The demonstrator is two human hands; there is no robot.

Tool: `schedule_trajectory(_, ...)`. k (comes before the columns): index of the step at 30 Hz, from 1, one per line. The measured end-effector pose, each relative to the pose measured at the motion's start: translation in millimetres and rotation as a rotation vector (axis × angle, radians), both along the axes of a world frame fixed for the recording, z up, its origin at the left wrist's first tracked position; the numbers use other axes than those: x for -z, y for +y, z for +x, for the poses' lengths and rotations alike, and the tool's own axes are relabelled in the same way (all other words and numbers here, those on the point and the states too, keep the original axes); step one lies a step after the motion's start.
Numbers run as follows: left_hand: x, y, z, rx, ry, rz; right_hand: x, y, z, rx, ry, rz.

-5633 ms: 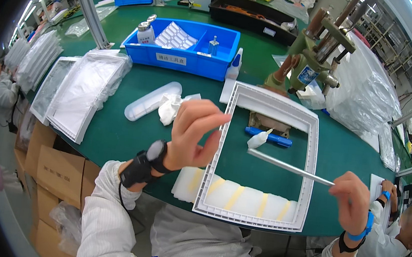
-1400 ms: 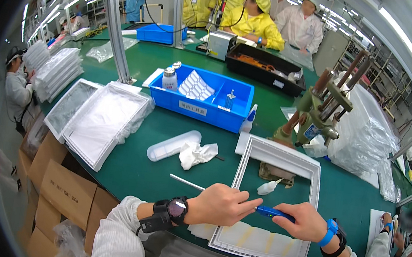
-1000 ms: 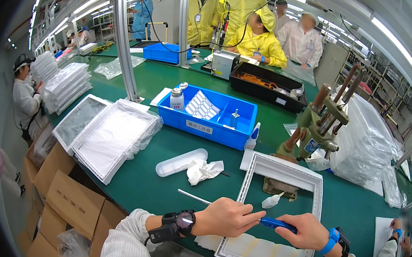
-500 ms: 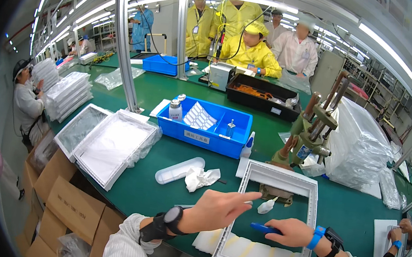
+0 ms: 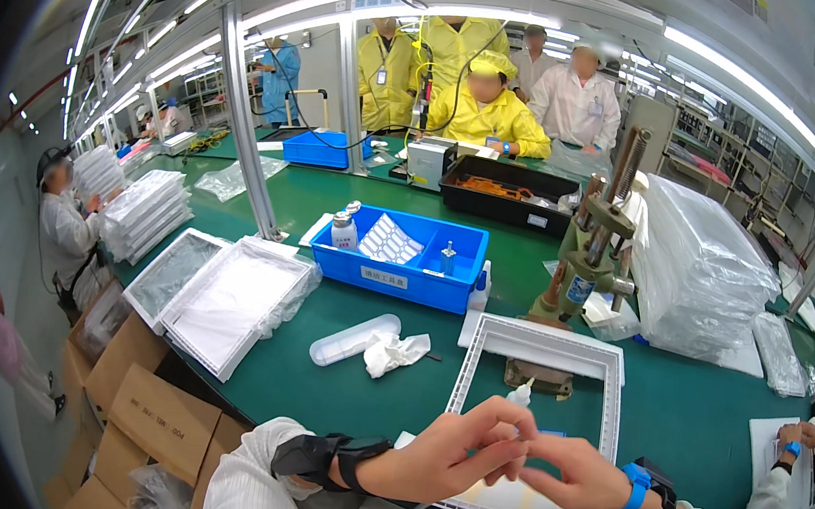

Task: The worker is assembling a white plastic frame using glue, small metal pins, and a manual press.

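My left hand (image 5: pixel 466 452) and my right hand (image 5: pixel 578 473) meet at the fingertips, both in a pinch. Whatever lies between the fingers is too small or hidden to make out. Below them lies a white rectangular plastic frame (image 5: pixel 613 405), its near part partly covered by my hands. Just beyond the fingers, inside the frame, is a small white dropper bottle (image 5: pixel 520 395) with a pale yellowish tip. A bit of a blue object (image 5: pixel 553 433) shows behind my right hand, mostly hidden.
Beyond the frame stands a green hand press (image 5: pixel 585 263). A blue divided bin (image 5: pixel 404 286) holds bottles and a patterned sheet. Left of the frame lie a clear case (image 5: pixel 355 339) and crumpled tissue (image 5: pixel 396 355). Stacked frames (image 5: pixel 238 311), wrapped stacks (image 5: pixel 703 276) and cartons (image 5: pixel 162 418) flank me.
My right hand has let go of the blue tool and come up to my left hand. The fingertips, apart before, are now together. The view has shifted slightly.
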State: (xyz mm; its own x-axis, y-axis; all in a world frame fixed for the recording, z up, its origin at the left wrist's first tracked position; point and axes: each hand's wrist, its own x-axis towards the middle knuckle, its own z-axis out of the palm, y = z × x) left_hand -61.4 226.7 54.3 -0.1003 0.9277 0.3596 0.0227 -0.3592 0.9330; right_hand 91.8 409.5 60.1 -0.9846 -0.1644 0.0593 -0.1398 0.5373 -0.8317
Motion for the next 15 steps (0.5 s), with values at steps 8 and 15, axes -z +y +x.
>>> schedule_trajectory(8,-0.8,45.6,26.1,-0.13,-0.031,0.163,7.9,-11.8,33.0,-0.009,-0.047,-0.635)
schedule_trajectory(15,-13.0,53.5,4.0,-0.207,0.316,0.176,-8.9,31.6,52.3,0.478,0.334,0.108)
